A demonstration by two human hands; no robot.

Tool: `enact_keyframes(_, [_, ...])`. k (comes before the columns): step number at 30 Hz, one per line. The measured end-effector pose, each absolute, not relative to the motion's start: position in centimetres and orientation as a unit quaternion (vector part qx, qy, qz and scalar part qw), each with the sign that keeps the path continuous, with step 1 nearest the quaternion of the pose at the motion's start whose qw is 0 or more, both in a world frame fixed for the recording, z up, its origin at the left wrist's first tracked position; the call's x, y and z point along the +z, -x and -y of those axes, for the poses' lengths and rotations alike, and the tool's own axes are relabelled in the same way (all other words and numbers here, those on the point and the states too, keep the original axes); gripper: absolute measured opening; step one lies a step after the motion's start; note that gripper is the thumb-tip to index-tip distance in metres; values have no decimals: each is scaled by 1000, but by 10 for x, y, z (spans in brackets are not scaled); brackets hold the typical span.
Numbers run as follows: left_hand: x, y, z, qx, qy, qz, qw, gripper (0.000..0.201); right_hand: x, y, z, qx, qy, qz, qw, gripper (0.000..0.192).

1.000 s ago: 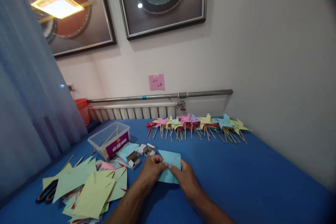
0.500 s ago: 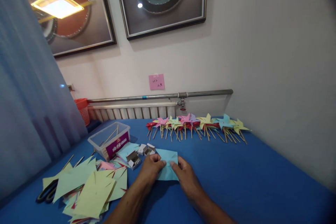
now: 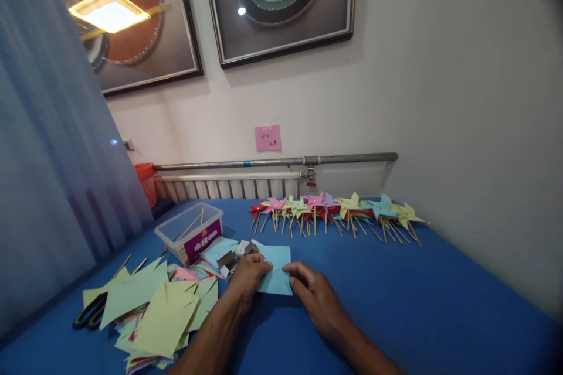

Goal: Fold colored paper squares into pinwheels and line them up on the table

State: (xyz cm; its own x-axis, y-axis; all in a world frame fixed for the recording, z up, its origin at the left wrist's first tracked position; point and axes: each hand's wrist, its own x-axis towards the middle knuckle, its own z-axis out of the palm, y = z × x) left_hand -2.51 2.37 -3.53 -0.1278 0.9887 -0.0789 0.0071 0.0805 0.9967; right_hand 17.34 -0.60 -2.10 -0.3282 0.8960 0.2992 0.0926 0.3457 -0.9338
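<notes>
Both hands, left (image 3: 248, 275) and right (image 3: 310, 293), pressed fingertips-down on light blue square paper sheet (image 3: 276, 269) flat on blue cloth tabletop (image 3: 396, 299), neither seen gripping; crooked crease judged likely should sheet slide on cloth under uneven pressure.

A blue-covered surface (image 3: 417, 299) runs back to the wall. Along its far edge lies a row of paper pinwheels (image 3: 334, 211) on wooden sticks. At the left stands a clear plastic box (image 3: 189, 237) holding sticks, with small open cardboard boxes (image 3: 229, 261) just beside it. Nearer lies a loose heap of cut paper squares (image 3: 158, 310), mostly pale green, and what looks like a pair of scissors (image 3: 90, 315) half under them. A light blue paper sheet (image 3: 275, 269) lies flat at the middle.
</notes>
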Motion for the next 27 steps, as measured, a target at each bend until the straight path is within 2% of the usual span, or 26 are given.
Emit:
enact_keyframes(8, [-19,19,-16,480,-459,-554,503,36,-22,-174,3,466,347,683,444,30])
enact_keyframes(16, [-18,6,-5,480,-489,-507,523,27,-28,-167,0,489,374,640,460,34])
enact_keyframes(21, [-19,6,-6,483,-491,-507,518,32,-30,-166,0,460,391,648,464,29])
enact_keyframes(27, [-20,4,-6,483,-483,-505,528,28,-33,-163,-1,458,426,630,460,20])
